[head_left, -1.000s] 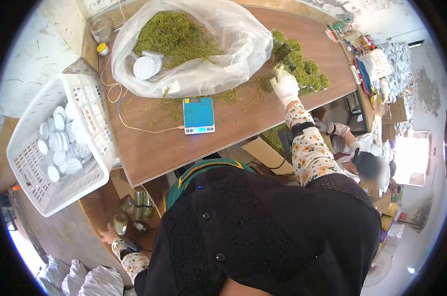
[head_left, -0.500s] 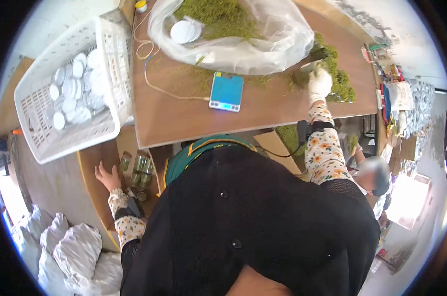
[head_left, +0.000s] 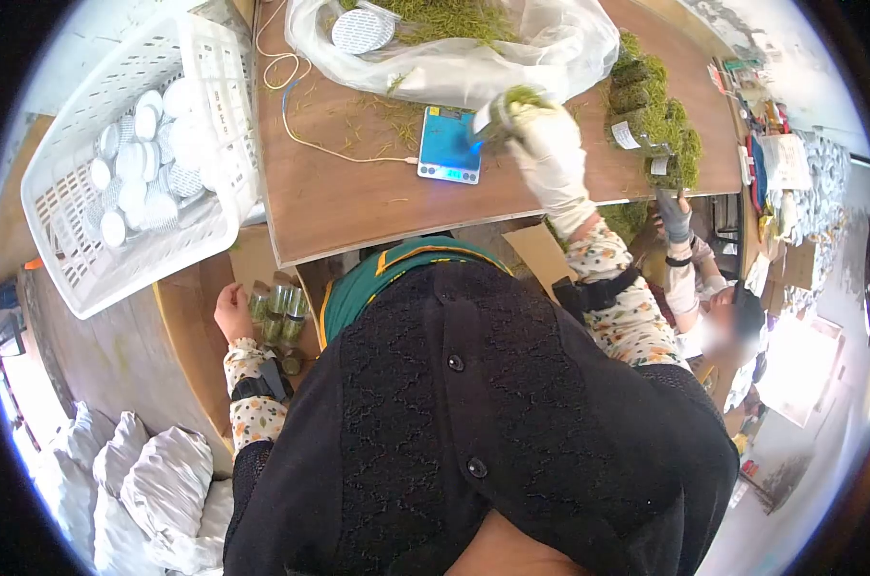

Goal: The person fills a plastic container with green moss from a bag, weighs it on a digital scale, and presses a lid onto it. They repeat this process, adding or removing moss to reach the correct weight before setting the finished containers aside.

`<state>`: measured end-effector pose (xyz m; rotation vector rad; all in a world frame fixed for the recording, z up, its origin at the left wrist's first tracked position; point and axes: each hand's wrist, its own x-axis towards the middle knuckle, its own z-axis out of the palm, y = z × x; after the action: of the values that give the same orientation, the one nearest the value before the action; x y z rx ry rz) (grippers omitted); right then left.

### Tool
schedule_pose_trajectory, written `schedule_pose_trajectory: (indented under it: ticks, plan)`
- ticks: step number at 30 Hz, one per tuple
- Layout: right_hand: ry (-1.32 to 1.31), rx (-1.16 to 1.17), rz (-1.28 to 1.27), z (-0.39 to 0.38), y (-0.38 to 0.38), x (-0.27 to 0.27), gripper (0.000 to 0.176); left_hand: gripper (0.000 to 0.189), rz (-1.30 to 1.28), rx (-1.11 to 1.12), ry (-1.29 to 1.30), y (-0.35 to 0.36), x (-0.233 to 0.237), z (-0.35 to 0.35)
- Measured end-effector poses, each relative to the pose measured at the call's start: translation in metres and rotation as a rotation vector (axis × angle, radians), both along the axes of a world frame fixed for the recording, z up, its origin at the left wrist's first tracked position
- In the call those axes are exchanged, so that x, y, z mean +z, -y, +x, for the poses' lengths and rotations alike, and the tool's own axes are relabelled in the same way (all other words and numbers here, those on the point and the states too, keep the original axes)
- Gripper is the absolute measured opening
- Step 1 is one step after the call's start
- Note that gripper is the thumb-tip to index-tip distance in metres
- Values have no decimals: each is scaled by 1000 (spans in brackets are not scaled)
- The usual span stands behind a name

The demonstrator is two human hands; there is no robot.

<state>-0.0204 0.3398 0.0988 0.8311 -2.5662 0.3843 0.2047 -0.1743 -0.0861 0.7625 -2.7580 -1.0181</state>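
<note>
My right hand (head_left: 553,158), in a white glove, grips a clear glass jar (head_left: 495,120) with green dried plant bits showing at its mouth. The jar is tilted above the right edge of a small blue digital scale (head_left: 449,142); contact between them cannot be made out. My bare left hand (head_left: 231,312) hangs by the cardboard box below the table's left end, its fingers curled together and nothing seen in them. Right beside it, several lidded glass jars (head_left: 279,309) with green contents stand in the box.
A plastic bag (head_left: 435,77) of loose greens lies at the back, with a round white lid (head_left: 363,31) in it. Filled jars (head_left: 629,99) line the table's right side. A co-worker's grey-gloved hand (head_left: 675,219) touches one. A white basket (head_left: 75,274) of lids stands left.
My right hand has come left from the row of jars to the scale, bringing a jar. My left hand's spread fingers have curled in. A co-worker's gloved hand has reached the row.
</note>
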Motion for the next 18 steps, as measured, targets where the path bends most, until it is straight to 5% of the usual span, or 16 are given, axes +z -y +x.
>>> schedule_pose_trajectory:
  ticks: [11, 18]
  plan:
    - [55, 19, 112, 3, 47, -20, 40, 11, 121, -237, -252, -83, 64, -48]
    - [79, -8, 63, 3, 44, 15, 34, 11, 196, -386, -308, -117, 77, -87]
